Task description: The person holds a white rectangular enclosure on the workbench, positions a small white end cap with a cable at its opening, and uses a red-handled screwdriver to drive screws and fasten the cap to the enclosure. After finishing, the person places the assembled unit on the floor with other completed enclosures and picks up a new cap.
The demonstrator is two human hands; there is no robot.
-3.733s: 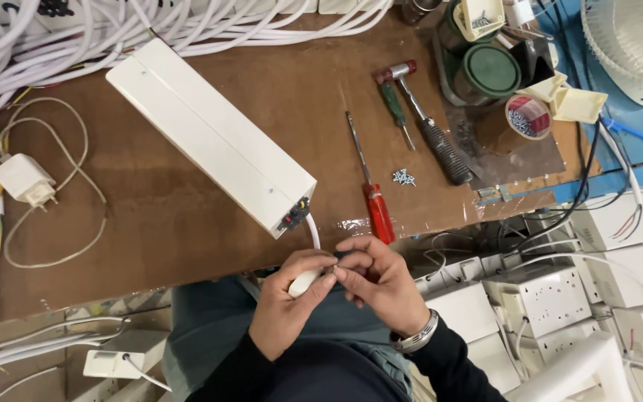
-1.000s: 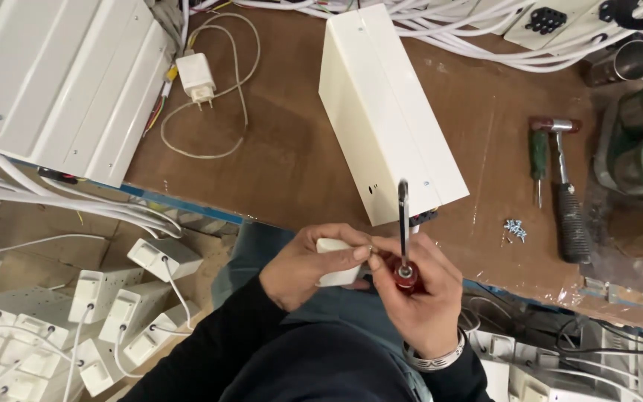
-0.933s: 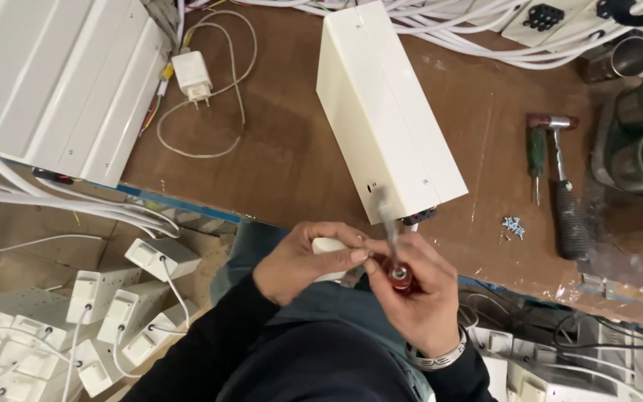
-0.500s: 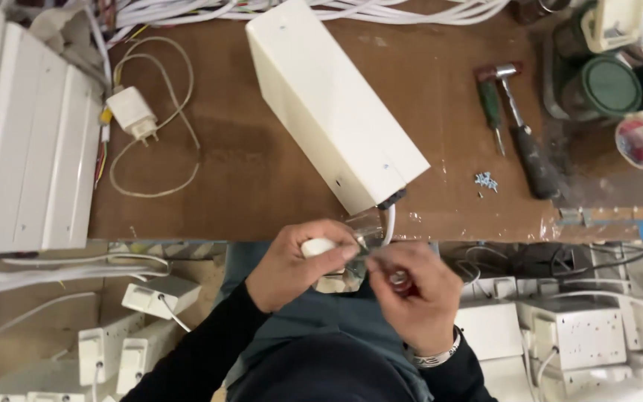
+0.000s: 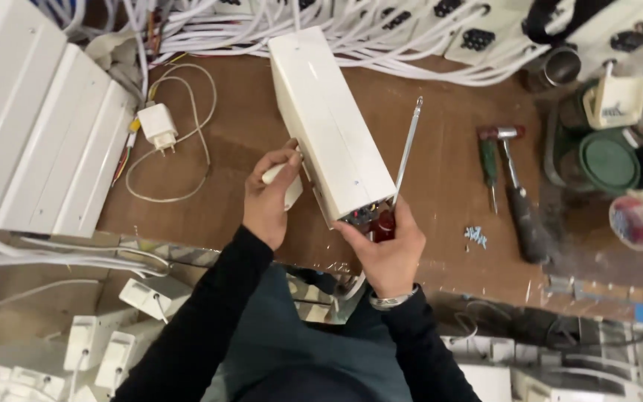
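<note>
A long white box [image 5: 329, 119] lies on the brown table [image 5: 440, 193], its open end with coloured wiring facing me. My left hand [image 5: 269, 197] grips a small white plug-like part [image 5: 290, 187] and rests against the box's left side. My right hand [image 5: 385, 249] is at the box's near end, holding a red-handled screwdriver [image 5: 403, 160] whose shaft points away from me.
A green screwdriver [image 5: 489, 167], a hammer [image 5: 519, 201] and loose screws [image 5: 475, 236] lie to the right. White charger with cable [image 5: 159, 126] sits left. White panels [image 5: 31, 141] at far left, cable bundles [image 5: 381, 37] along the back, containers [image 5: 604, 160] at right, socket boxes [image 5: 106, 339] below.
Both hands rose from my lap to the white box. The left hand now sits beside the box with the white part; the right hand still holds the screwdriver, shaft pointing away.
</note>
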